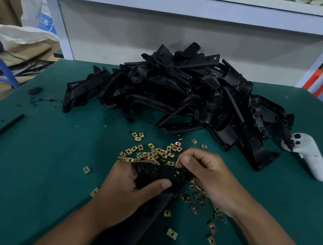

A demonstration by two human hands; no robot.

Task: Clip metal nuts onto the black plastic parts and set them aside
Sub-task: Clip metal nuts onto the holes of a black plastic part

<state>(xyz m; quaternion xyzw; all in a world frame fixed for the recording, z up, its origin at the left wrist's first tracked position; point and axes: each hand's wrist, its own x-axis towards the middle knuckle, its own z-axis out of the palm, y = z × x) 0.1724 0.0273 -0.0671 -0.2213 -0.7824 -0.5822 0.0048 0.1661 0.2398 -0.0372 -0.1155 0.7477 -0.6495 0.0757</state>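
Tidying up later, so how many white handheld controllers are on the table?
1: the white controller lies on the table's right side, beside the black parts pile. Others may be hidden.

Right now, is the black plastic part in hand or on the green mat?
In hand: left hand grips the black plastic part; right hand pinches its far end above the green mat.

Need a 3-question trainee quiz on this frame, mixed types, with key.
1. True or false: the left hand grips the black plastic part.
2. The pile of black parts lies: A) nearer the person than the metal nuts B) beyond them C) off the green table.
3. Fill in: the white controller lies to the pile's ____ side.

Key: 1 true; 2 B; 3 right.
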